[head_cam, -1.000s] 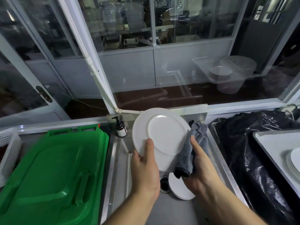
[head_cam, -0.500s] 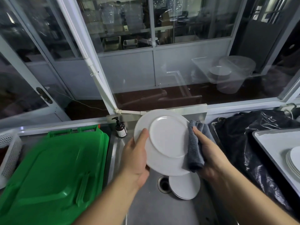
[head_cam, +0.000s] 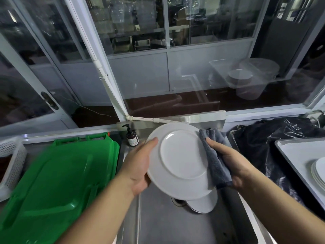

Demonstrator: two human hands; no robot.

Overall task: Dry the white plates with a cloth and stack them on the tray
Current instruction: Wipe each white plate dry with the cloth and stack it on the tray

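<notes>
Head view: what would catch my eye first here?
A white plate held up over the steel sink, underside towards the camera: the left hand grips its left edge while the right hand presses a grey cloth on its right rim. A bright green lid fills the left.

The held plate (head_cam: 181,161) is positioned above the sink (head_cam: 158,222), between the left hand (head_cam: 140,168) and the right hand (head_cam: 233,166), with the cloth (head_cam: 214,159) on its right edge. More plates (head_cam: 202,204) lie in the sink below it. The bin lid (head_cam: 58,182) lies left of the sink, the bottle (head_cam: 131,138) stands behind it, and the tray (head_cam: 295,155) with stacked plates (head_cam: 319,171) lies to the right.
</notes>
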